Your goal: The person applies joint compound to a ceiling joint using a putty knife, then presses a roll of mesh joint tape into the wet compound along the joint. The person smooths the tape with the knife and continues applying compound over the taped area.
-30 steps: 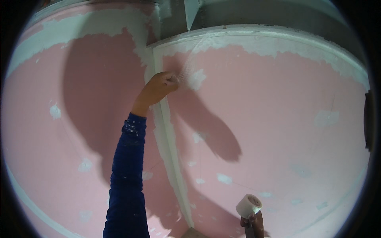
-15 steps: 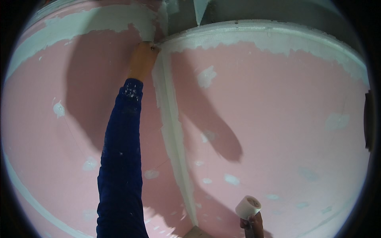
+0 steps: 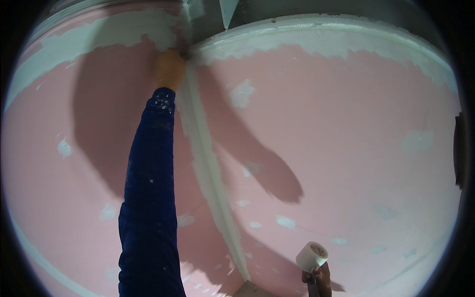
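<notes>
My left arm in a paint-flecked blue sleeve reaches up to the top of the inside corner. There my left hand (image 3: 170, 68) is against the pink wallboard, beside the upper end of the corner seam (image 3: 205, 143). Its fingers are hidden or smeared by motion. Low on the right, my right hand (image 3: 324, 281) is closed around a white roll of tape (image 3: 311, 256) and a grey handle-like piece (image 3: 312, 289) below it. A strip of white mesh tape (image 3: 316, 24) runs along the top edge of the right wall, ending near my left hand.
Pink wallboard (image 3: 346, 138) with patches of pale joint compound (image 3: 242, 94) curves around on both sides. Grey surface (image 3: 316, 9) lies above the mesh strip. A dark object (image 3: 459, 151) stands at the far right edge. A brownish surface (image 3: 250, 290) shows at the corner's foot.
The view has shifted a little, so the walls sit farther left and higher. My left hand remains at the top of the corner, and the tape roll stays in my right hand.
</notes>
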Action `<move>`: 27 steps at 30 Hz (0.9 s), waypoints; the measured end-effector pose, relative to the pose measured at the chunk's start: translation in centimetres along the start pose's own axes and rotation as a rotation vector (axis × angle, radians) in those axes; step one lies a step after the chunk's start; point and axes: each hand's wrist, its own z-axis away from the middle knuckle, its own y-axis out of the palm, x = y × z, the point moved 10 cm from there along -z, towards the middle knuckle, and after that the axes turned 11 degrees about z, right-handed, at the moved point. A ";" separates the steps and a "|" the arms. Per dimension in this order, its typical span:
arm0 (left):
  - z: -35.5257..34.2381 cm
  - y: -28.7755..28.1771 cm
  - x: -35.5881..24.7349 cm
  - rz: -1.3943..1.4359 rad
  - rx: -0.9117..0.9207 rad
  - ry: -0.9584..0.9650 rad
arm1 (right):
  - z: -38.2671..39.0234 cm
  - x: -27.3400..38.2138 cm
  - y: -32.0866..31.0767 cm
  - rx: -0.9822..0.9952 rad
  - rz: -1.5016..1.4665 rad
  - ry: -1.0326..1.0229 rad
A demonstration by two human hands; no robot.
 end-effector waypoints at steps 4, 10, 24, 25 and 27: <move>0.9 -1.1 0.2 0.123 -0.040 -0.218 | 1.9 4.9 3.7 -0.025 0.133 -0.073; 1.2 -3.5 -1.8 0.161 -0.105 -0.227 | 4.3 11.1 9.4 -0.122 0.331 -0.074; 7.8 -0.4 -8.8 0.825 -0.304 -0.115 | 3.1 10.4 7.0 -0.205 0.590 0.014; 7.6 -0.3 -8.8 0.812 -0.300 -0.133 | 3.1 10.2 6.7 -0.223 0.634 0.021; 7.4 0.1 -8.8 0.779 -0.272 -0.181 | 3.1 10.0 5.9 -0.264 0.716 0.032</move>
